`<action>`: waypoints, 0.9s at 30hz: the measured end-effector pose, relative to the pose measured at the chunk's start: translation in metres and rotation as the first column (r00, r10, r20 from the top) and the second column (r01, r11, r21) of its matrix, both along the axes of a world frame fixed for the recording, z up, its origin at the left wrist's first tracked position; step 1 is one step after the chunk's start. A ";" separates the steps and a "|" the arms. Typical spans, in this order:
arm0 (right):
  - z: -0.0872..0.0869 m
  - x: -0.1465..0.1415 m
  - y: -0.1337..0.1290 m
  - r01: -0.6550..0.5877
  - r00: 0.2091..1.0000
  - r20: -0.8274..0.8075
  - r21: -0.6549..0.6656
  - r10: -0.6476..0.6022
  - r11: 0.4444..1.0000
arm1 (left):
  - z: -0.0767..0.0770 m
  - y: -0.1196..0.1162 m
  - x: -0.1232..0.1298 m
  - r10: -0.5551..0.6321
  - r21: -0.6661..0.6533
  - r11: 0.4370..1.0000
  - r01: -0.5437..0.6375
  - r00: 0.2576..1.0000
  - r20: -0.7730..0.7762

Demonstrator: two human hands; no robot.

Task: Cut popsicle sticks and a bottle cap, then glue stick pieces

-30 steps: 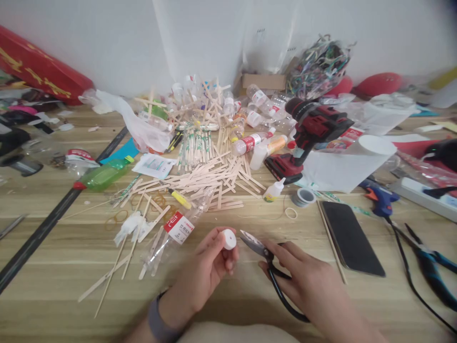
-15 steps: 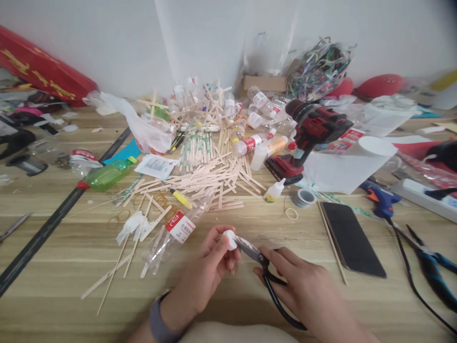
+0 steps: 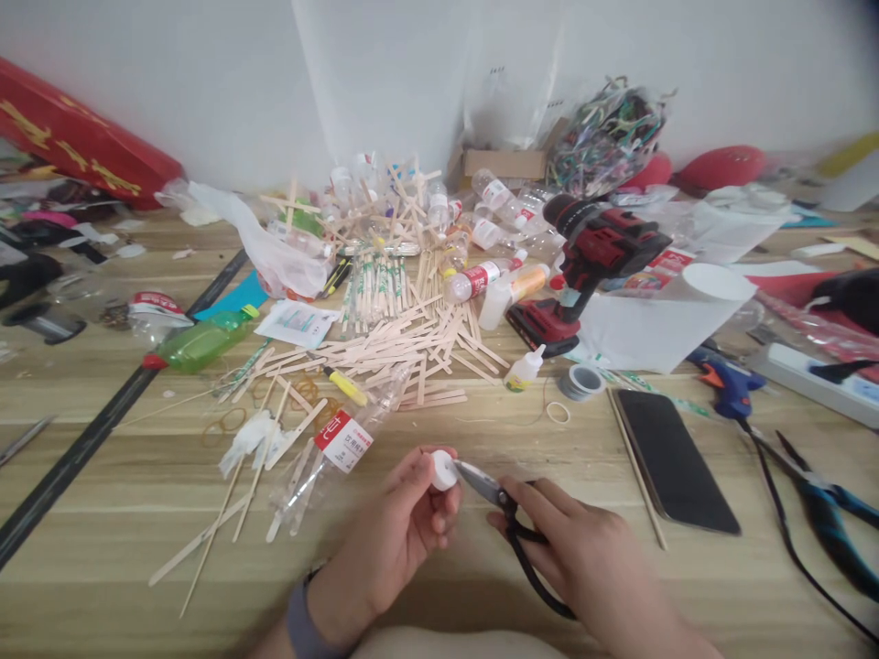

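Observation:
Between the thumb and fingers of my left hand [image 3: 412, 503] is a small round white bottle cap [image 3: 444, 469], with a dark spot near the middle of its face. My right hand [image 3: 583, 549] grips a pair of scissors [image 3: 508, 508] with black handles. The blades look closed together, and their tip is at the right edge of the cap; whether it touches cannot be made out. Left of my hands lies a clear plastic bottle [image 3: 343, 444] with a red and white label, a yellow-handled tool [image 3: 347, 386] beside it.
Loose wooden sticks [image 3: 385, 348] pile up ahead. A red cordless drill [image 3: 591, 265] stands behind a small glue bottle [image 3: 525, 368]. To the right lie a phone [image 3: 677, 462], a glue gun [image 3: 732, 384] and pliers [image 3: 824, 503]. A green bottle [image 3: 206, 340] lies left.
The scissors' tip has come away from the middle of the cap to its right edge. The cap has turned, and its face with the dark spot now shows.

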State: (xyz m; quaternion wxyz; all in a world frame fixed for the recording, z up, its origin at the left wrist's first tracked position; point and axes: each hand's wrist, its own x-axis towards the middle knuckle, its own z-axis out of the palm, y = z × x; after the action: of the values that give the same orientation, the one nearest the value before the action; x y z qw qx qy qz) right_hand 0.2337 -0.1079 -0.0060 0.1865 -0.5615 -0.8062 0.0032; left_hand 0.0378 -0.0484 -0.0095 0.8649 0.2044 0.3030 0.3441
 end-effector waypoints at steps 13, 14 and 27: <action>-0.002 0.006 -0.002 0.089 0.952 -0.264 -0.245 -0.155 0.965 | 0.002 0.002 -0.001 0.140 -0.004 0.990 -0.140 0.989 0.040; -0.002 0.005 -0.002 0.102 0.950 -0.263 -0.244 -0.167 0.964 | 0.003 0.002 -0.001 0.150 0.003 0.989 -0.150 0.988 0.025; -0.002 -0.001 0.002 0.092 0.949 -0.252 -0.349 -0.188 0.933 | -0.003 0.003 0.002 0.207 0.195 0.963 -0.185 0.974 -0.097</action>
State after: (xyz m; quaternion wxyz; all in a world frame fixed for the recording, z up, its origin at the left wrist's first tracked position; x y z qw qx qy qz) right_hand 0.2324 -0.1063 -0.0075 0.2014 -0.6353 -0.7167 0.2054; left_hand 0.0398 -0.0457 -0.0129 0.7847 0.2724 0.3385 0.4421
